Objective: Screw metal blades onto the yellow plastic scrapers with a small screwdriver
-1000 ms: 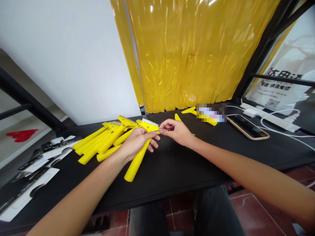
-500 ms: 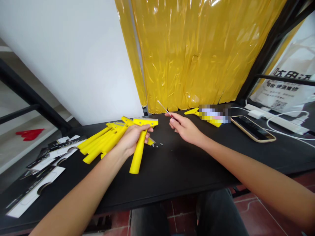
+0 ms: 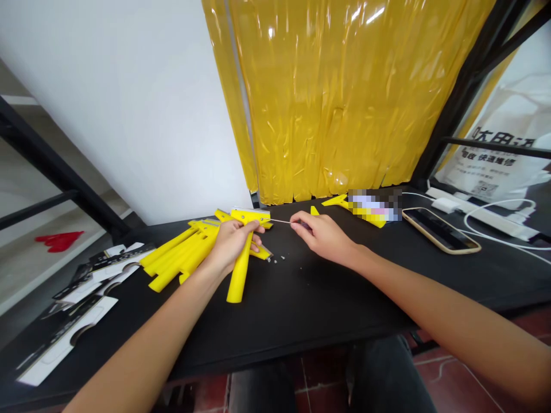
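Note:
My left hand [image 3: 235, 241] is closed round the neck of a yellow scraper [image 3: 239, 275], its wide head with a metal edge pointing away and its handle toward me. My right hand [image 3: 321, 232] grips a thin screwdriver [image 3: 282, 221], whose shaft points left and reaches the scraper's head near a screw. Most of the screwdriver's handle is hidden in my fingers. Left of my left hand lies a pile of yellow scrapers [image 3: 176, 258]. Another yellow scraper end [image 3: 262, 252] shows beneath the held one. Several tiny screws [image 3: 276, 261] lie on the black table beside it.
White and black cardboard sleeves [image 3: 69, 344] are spread at the left. A phone [image 3: 441, 229], a white power strip [image 3: 491, 212] and cables lie at the right. Another yellow scraper [image 3: 336, 200] lies near a blurred patch. Yellow plastic strips [image 3: 327, 103] hang behind the black table [image 3: 336, 304].
My right hand has lowered the screwdriver; its tip has swung down and left from the air to the scraper's head. My left hand still holds the scraper in nearly the same place.

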Demonstrator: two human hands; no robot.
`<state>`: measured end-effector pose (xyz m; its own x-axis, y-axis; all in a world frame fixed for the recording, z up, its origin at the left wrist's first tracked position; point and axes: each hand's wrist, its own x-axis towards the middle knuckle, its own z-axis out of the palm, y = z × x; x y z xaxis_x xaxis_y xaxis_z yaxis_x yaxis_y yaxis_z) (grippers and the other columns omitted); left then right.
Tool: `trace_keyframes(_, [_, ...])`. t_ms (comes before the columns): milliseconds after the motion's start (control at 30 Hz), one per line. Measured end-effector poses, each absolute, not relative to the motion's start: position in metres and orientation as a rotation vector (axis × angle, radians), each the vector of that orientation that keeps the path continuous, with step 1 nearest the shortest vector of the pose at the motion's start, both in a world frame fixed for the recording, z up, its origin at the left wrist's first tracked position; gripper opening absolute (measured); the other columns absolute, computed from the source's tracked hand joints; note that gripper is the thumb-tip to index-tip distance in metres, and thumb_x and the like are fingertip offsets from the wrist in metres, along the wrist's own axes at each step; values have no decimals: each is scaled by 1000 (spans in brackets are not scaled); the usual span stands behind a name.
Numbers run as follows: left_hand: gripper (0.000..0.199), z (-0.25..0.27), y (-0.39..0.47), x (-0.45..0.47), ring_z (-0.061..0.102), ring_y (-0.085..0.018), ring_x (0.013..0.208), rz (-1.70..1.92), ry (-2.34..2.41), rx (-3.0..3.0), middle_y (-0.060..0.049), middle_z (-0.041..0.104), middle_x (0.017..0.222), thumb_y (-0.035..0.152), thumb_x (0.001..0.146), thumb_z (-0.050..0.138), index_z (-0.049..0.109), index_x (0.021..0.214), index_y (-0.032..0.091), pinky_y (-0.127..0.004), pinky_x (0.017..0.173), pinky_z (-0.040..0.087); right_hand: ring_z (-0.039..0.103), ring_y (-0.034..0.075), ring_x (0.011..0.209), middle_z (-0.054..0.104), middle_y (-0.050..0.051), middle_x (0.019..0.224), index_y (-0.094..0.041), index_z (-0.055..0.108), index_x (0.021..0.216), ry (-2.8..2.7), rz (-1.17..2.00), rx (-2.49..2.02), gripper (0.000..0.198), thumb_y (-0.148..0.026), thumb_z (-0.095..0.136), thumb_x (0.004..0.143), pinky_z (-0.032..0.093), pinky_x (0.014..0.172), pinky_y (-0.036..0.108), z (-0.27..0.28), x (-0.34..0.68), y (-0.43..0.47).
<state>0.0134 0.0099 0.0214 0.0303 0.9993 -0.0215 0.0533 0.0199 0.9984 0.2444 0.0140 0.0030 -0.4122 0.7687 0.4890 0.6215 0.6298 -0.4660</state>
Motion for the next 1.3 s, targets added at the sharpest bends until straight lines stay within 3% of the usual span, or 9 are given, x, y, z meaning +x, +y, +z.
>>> trace_keyframes(467, [20,24,6,17,58,-12,42,1128,1289,1325,-7,64,55,29,82,71,69,74,10,-23,46,49,58,16,65,68,1,79,-24,63,105,-2183,248,-1078,24,-36,44,100,37,61,29,1,244,15])
trace_keyframes(767, [22,25,2,18,62,-17,41,1124,1475,1668,-8,69,59,31,84,68,66,71,13,-25,45,49,66,21,88,74,4,103,-27,66,112,-2248,-5,-1063,30,-39,41,103,39,70,32,2,249,16])
trace_keyframes(867, [21,25,0,18,63,-18,42,1156,1507,1730,-7,69,58,31,84,68,66,72,14,-25,44,48,66,21,78,74,4,93,-25,66,108,-2242,27,-1157,34,-43,38,103,37,66,32,3,247,13])
trace_keyframes(967, [20,23,1,17,64,-17,42,1193,1515,1750,-6,69,57,31,83,70,68,72,14,-24,44,48,65,19,74,71,3,82,-24,65,103,-2192,251,-1172,35,-43,36,103,37,65,30,4,242,10])
trace_keyframes(1100, [22,22,2,15,64,-16,43,1181,1536,1796,-7,70,59,33,84,68,69,74,14,-23,45,47,60,17,68,67,-1,77,-24,56,105,-2056,507,-1144,26,-47,55,93,39,61,29,4,239,8])
trace_keyframes(1300, [28,25,-2,18,65,-17,47,1166,1598,1898,-7,70,60,38,85,65,64,69,16,-24,46,45,61,18,72,68,3,80,-22,58,90,-2077,382,-1161,26,-42,46,99,38,64,31,6,247,15])
